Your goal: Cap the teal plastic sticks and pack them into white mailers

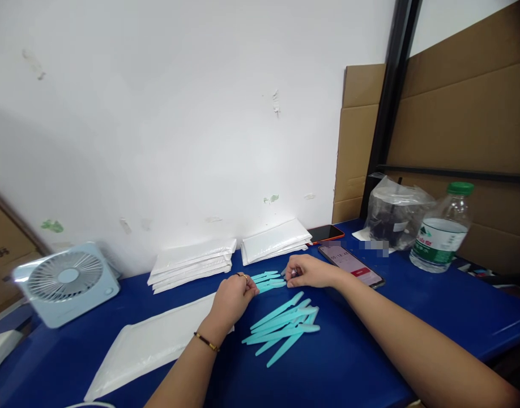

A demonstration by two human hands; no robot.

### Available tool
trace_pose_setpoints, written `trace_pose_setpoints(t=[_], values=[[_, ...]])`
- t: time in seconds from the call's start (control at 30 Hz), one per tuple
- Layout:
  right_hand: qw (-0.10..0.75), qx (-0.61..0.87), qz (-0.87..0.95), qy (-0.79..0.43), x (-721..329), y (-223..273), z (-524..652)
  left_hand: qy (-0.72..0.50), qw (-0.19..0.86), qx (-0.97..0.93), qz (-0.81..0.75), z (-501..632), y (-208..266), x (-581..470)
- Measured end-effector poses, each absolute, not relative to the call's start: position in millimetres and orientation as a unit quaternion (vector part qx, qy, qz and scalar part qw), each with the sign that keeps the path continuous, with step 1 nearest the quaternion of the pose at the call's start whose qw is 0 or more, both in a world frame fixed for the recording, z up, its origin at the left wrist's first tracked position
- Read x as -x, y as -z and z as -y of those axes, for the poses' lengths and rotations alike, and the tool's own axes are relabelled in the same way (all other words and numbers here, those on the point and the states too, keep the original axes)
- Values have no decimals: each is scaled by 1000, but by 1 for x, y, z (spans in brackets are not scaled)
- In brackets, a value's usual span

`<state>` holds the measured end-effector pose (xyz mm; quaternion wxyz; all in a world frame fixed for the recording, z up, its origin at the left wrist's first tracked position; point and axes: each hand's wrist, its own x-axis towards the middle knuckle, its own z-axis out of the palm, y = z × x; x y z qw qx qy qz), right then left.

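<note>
Several turquoise eyebrow razors point(283, 323), slim sticks with paler blade ends, lie in a loose fanned pile on the blue table. Behind that pile is a smaller row of the same razors point(266, 276), lying side by side between my hands. My left hand point(234, 297) is closed in a pinch on the handle end of a razor in this row. Over the row's blade ends, my right hand point(305, 272) has its thumb and fingers pressed together; what sits in them is too small to make out. Left of the razors a white padded envelope point(153, 343) lies flat, partly behind my left forearm.
Two stacks of white padded envelopes point(192, 258) stand against the wall. A light blue fan point(68, 280) is at the left. A phone with a lit timer screen point(349, 263), a second phone point(325, 233), a bagged clear container point(393, 212) and a water bottle point(440, 235) are at the right.
</note>
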<state>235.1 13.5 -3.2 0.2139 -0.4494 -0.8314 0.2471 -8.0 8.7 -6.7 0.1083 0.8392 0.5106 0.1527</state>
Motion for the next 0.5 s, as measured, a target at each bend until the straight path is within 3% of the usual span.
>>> trace_pose_setpoints(t=[0.17,0.4,0.5], values=[[198,439,832,-276,-231,11,-17,-161,88,-848,-497,-9,7,6],[247,467,823,-209,-251,6,-21,-179,75,-821,-536,-17,11,13],[195,415,860,-223,-251,3,-16,-188,112,-831,-511,-9,7,9]])
